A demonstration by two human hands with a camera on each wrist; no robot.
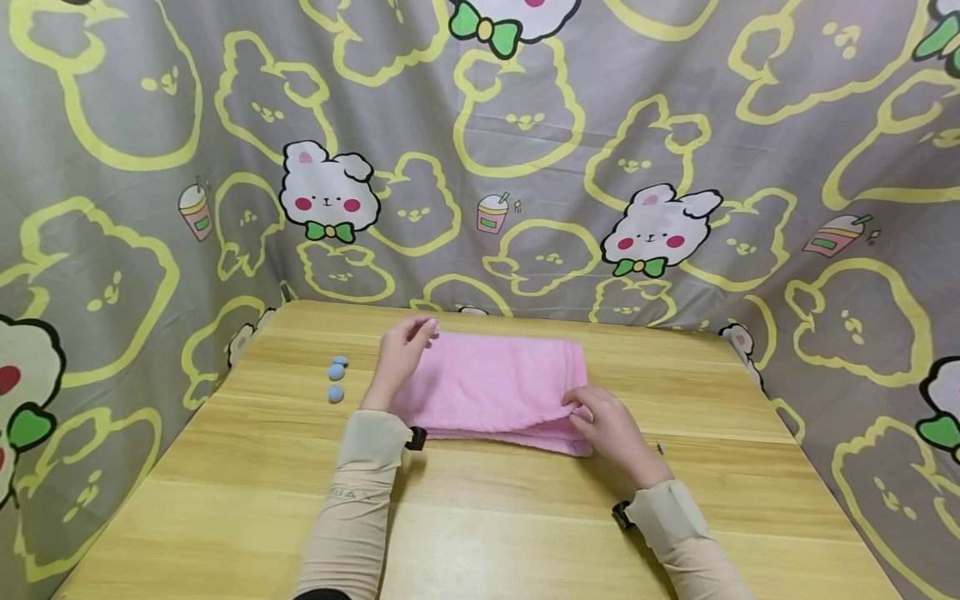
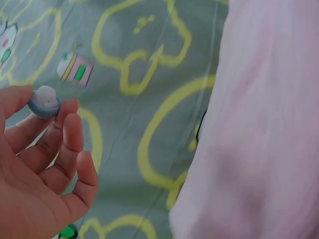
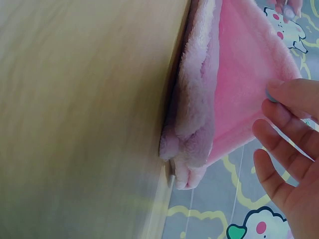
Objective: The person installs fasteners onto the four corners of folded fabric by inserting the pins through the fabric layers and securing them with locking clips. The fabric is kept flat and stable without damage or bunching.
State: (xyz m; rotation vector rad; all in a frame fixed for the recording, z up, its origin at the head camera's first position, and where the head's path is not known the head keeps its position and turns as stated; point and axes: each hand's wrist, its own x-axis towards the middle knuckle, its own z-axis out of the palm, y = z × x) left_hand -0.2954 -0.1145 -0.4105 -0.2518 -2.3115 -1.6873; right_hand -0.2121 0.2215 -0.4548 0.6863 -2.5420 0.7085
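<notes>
A folded pink plush cloth (image 1: 495, 375) lies on the wooden table, its layers parted along the near right edge. My left hand (image 1: 401, 350) is over the cloth's far left corner. Between thumb and fingertips it pinches a small round piece (image 2: 44, 102), blue below with a white part on top. At the right side, my right hand (image 1: 611, 425) pinches the raised edge of the top layer. A bit of a small blue piece (image 3: 270, 96) shows under its thumb, mostly hidden by the fingers.
Several small round blue pieces (image 1: 335, 393) lie left of the cloth. A tiny greyish object (image 1: 661, 447) sits on the wooden table (image 1: 480, 517) beside my right wrist. A grey patterned curtain (image 1: 525, 208) hangs around the back and sides.
</notes>
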